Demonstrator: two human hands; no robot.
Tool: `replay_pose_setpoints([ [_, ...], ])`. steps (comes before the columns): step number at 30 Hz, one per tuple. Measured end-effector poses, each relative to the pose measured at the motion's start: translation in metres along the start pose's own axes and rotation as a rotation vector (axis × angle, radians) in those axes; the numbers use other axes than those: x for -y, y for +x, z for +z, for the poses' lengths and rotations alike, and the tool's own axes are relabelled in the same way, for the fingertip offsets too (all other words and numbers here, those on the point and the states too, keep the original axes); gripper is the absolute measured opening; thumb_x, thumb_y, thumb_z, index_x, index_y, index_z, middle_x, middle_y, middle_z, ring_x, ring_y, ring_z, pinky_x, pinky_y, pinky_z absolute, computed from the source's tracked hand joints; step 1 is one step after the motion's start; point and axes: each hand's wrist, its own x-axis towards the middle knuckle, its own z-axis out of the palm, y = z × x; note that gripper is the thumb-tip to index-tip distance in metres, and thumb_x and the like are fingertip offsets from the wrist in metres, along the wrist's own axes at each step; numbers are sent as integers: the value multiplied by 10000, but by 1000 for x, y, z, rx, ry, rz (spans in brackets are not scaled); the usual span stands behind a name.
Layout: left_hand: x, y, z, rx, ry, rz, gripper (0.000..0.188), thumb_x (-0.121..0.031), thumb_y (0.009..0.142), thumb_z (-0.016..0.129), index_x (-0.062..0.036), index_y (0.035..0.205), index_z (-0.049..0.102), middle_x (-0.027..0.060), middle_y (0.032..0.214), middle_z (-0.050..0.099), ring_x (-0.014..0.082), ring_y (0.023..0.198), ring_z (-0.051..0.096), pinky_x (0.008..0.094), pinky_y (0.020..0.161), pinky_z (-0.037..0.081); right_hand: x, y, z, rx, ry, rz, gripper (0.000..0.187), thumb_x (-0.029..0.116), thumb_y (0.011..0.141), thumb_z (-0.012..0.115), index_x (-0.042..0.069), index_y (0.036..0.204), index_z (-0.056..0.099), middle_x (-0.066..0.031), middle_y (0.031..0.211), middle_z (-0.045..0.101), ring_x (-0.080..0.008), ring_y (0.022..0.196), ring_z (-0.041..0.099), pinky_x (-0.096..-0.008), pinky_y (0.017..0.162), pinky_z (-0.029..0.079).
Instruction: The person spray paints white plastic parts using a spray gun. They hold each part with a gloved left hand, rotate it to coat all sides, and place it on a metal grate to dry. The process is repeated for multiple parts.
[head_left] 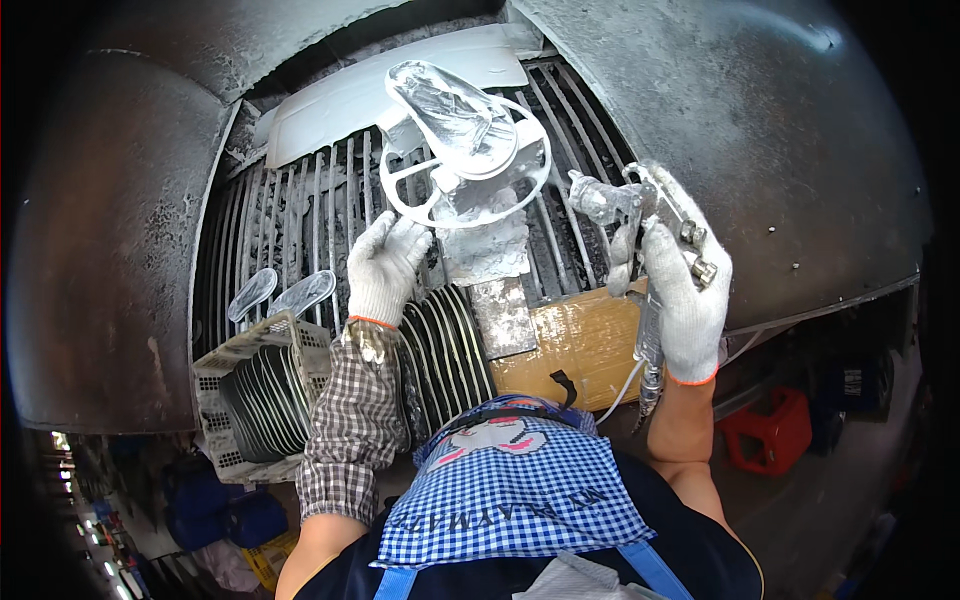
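A sole-shaped piece [455, 120], coated shiny white and silver, lies tilted on a white spoked wheel [546, 165] that serves as a stand. My left hand [385, 268], in a white knit glove, is at the wheel's near-left rim, with the fingers curled against it. In my gloved right hand [690, 290] is a spray gun [610, 203] crusted with white, its nozzle pointing left toward the piece. The fingers wrap the gun's body, and its trigger side is partly covered. A hose [625, 390] trails down from the grip.
Two silvery sole pieces [300, 292] rest on the slatted grate [560, 230] at left. A plastic crate [215, 375] holds several dark soles, with another row of soles [445, 350] beside my left sleeve. Cardboard [575, 340] lies near me. Metal booth walls [770, 130] stand either side.
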Motion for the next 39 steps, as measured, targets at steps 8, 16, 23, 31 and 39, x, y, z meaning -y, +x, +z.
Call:
replay_pose_setpoints([
  [8, -10, 11, -13, -42, 26, 56, 330, -155, 993, 634, 36, 1258, 586, 333, 1426, 597, 469, 1313, 622, 567, 1057, 573, -4, -6, 1, 162, 88, 44, 525, 76, 1074, 624, -78, 1555, 479, -76, 933, 715, -73, 758, 649, -220, 676, 557],
  [16, 4, 0, -28, -122, 35, 42, 361, -166, 990, 671, 26, 1276, 564, 269, 1295, 645, 418, 1148, 690, 548, 1020, 596, -18, 12, 21, 135, 17, 15, 528, 111, 1071, 640, -71, 1547, 501, -72, 939, 728, -80, 754, 659, -234, 678, 552],
  [23, 17, -6, -37, -134, 4, -14, 363, -184, 998, 656, 0, 1303, 589, 254, 1290, 664, 422, 1146, 685, 567, 1036, 572, -29, 23, 36, 131, 42, 55, 522, 130, 1074, 651, -42, 1548, 516, -56, 892, 715, -78, 706, 649, -230, 653, 546],
  [31, 33, -14, -23, -135, -24, -63, 415, -189, 999, 661, 6, 1355, 578, 240, 1302, 661, 425, 1215, 659, 577, 1082, 540, -30, 36, 46, 113, 117, 29, 500, 135, 1085, 649, -43, 1536, 525, -55, 915, 701, -83, 727, 639, -235, 640, 541],
  [39, 46, -21, -11, -15, -62, -112, 478, -217, 1029, 634, 12, 1441, 554, 248, 1347, 652, 426, 1233, 659, 543, 1067, 550, -24, 35, 53, 18, 25, -69, 516, 116, 1103, 611, -69, 1562, 468, -58, 972, 691, -59, 769, 603, -219, 656, 534],
])
